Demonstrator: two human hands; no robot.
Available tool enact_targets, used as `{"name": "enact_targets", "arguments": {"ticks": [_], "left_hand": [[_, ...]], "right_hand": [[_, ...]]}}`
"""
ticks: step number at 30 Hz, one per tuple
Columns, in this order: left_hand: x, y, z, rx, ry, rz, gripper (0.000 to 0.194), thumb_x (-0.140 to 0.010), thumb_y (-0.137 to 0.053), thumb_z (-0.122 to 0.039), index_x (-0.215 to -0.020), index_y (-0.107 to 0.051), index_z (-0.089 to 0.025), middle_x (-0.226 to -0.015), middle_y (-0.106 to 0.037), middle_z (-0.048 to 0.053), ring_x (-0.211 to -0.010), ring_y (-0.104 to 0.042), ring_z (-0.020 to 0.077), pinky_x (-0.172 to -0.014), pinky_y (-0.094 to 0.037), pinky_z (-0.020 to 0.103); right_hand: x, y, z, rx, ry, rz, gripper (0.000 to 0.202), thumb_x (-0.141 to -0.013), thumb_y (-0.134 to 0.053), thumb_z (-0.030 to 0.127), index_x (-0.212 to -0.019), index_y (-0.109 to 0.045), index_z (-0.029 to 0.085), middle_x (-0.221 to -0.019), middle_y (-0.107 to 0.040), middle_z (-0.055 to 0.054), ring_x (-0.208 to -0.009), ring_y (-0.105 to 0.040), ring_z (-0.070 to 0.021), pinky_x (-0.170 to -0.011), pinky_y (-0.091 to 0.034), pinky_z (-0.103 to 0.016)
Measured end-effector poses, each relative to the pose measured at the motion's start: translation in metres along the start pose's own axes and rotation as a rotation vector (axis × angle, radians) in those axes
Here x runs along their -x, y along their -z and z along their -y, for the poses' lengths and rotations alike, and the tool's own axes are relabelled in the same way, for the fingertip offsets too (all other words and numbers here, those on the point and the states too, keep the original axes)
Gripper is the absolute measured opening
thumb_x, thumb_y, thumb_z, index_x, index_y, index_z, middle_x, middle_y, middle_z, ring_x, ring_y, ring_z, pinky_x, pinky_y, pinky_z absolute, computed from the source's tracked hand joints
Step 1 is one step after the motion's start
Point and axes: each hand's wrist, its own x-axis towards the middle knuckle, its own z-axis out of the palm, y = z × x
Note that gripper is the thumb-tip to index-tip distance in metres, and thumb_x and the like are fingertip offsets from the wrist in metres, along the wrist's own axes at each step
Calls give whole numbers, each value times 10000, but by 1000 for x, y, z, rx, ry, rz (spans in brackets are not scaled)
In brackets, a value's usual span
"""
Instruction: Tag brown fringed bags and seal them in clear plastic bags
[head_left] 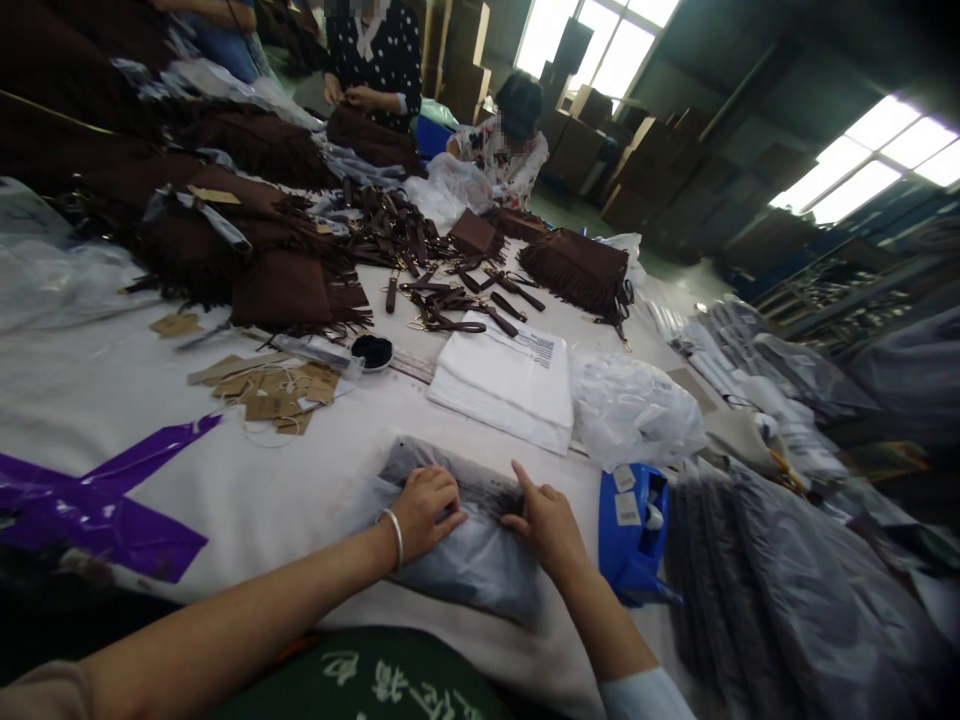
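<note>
A clear plastic bag [472, 575] with something dark grey inside lies flat on the white-covered table in front of me. Its folded upper flap carries small print. My left hand [429, 508], with a pale bangle at the wrist, rests on the bag with fingers curled onto the plastic near the flap. At the bag's right edge is my right hand [551, 525], its index finger stretched out and its thumb apart, touching the plastic near the flap. Its other fingers are partly hidden.
A blue tape dispenser [630, 530] stands close on the right, beside stacked grey packages [795, 570]. Ahead are white plastic bags [506, 380], brown tags [281, 395], brown straps [450, 305] and fringed brown bags [281, 290]. Purple tape [142, 490] lies left. Other people work across the table.
</note>
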Motion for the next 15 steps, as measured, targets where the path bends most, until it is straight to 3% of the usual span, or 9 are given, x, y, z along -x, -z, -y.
{"name": "enact_targets", "arguments": {"ticks": [3, 6, 8, 10, 12, 15], "left_hand": [[-1, 0, -1, 11, -5, 6, 139, -813, -626, -250, -734, -535, -180, -870, -574, 25, -940, -480, 209, -862, -323, 376], [-2, 0, -3, 13, -5, -9, 142, -814, -624, -254, -728, -536, -182, -874, -580, 26, -941, -487, 209, -865, -327, 376], [-1, 2, -2, 11, -8, -3, 131, -813, -625, -259, -741, -544, -186, -881, -588, 21, -947, -494, 209, -876, -325, 377], [3, 9, 2, 2, -16, 13, 108, -809, -632, -269, -780, -559, -195, -925, -599, 20, -975, -495, 215, -899, -315, 386], [10, 21, 11, -21, -1, 27, 128, -793, -651, -295, -820, -568, -201, -964, -603, 24, -982, -500, 224, -908, -311, 395], [23, 40, 26, -81, 92, 56, 147, -779, -660, -309, -828, -578, -198, -913, -612, 27, -915, -525, 225, -863, -335, 391]], "right_hand": [[9, -6, -9, -93, 23, -177, 807, -780, -665, 326, -1443, -208, 269, -1117, -597, -79, -1128, -481, -272, -970, -378, -442], [10, -14, -13, -141, 98, -156, 813, -756, -681, 332, -1432, -230, 286, -1409, -410, -59, -1367, -210, -275, -1078, -278, -488], [7, -16, -14, -142, 74, -182, 708, -791, -629, 297, -1412, -290, 263, -1445, -366, -63, -1389, -156, -271, -1085, -266, -509], [4, -10, -13, -172, 31, -298, 543, -831, -562, 290, -1347, -406, 223, -1423, -394, -84, -1382, -183, -271, -1085, -257, -518], [2, 0, -7, -257, 14, -361, 335, -865, -506, 324, -1172, -566, 206, -1323, -499, -96, -1323, -310, -268, -1068, -289, -494], [-2, 15, 17, -416, 27, -236, 248, -886, -471, 387, -894, -644, 210, -992, -653, -70, -1017, -563, -224, -914, -427, -387]]}}
